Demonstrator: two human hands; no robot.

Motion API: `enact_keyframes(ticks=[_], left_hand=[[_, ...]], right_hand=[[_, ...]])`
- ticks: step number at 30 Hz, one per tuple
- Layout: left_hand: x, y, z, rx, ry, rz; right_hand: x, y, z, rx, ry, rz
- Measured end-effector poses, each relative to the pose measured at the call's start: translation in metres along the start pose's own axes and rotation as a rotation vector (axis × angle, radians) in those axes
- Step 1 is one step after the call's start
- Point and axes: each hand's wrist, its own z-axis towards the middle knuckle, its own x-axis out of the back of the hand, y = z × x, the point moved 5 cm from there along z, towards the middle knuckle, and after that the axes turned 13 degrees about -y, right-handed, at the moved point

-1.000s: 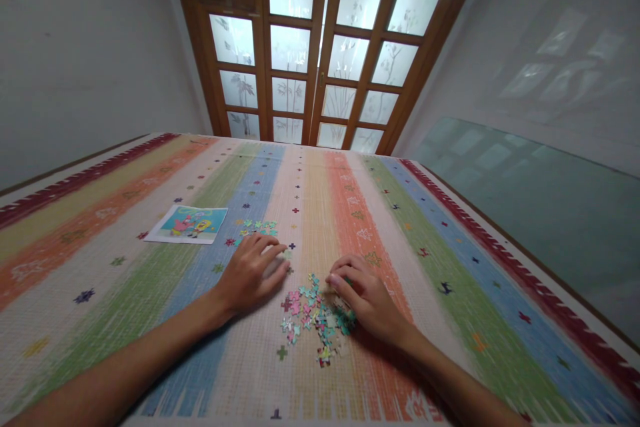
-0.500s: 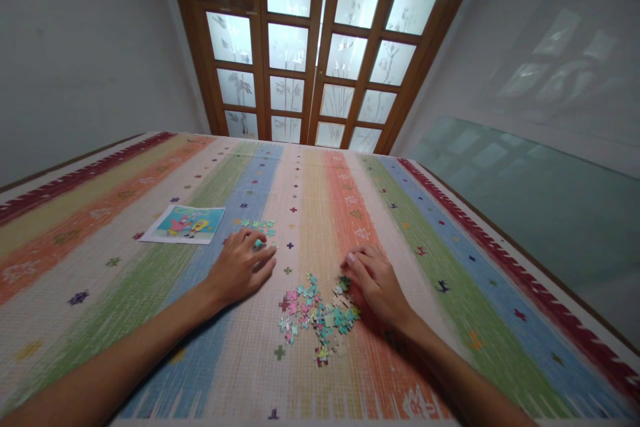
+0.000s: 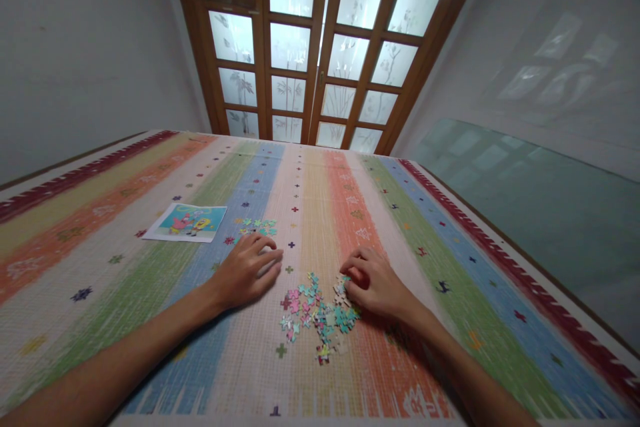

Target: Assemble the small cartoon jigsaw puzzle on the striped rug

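Observation:
A loose heap of jigsaw puzzle pieces, mostly teal, pink and yellow, lies on the striped cloth between my hands. My right hand is at the heap's right edge, thumb and curled index finger apart beside the outer pieces. Whether a fingertip touches a piece I cannot tell. To the left, my left hand rests low over the cloth, its fingers bent and spread, with no piece visible in them. Just beyond its knuckles is a smaller group of teal pieces, partly hidden by the hand.
A printed cartoon picture card lies flat at the left, beyond my left forearm. The striped tablecloth covers the table. Wooden doors with frosted panes stand behind it, and a pale green panel is on the right.
My left hand has shifted slightly right and nearer, off the small teal group. My right hand's thumb has come down toward the heap's edge, opening a gap from the index finger.

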Motion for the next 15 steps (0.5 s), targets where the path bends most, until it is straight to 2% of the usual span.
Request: enact_keyframes(ticks=[6,11,15], left_hand=[[-0.009,0.034,0.0,-0.251,-0.133,-0.156],[-0.011,0.047,-0.001,-0.289,-0.206,-0.196],[-0.007,0.051,0.0,-0.305,-0.213,-0.225]], right_hand=[[0.0,-0.001,0.001,-0.032,-0.038,0.055],[0.0,0.002,0.002,-0.05,-0.049,0.098],[-0.002,0.001,0.001,-0.034,-0.08,0.083]])
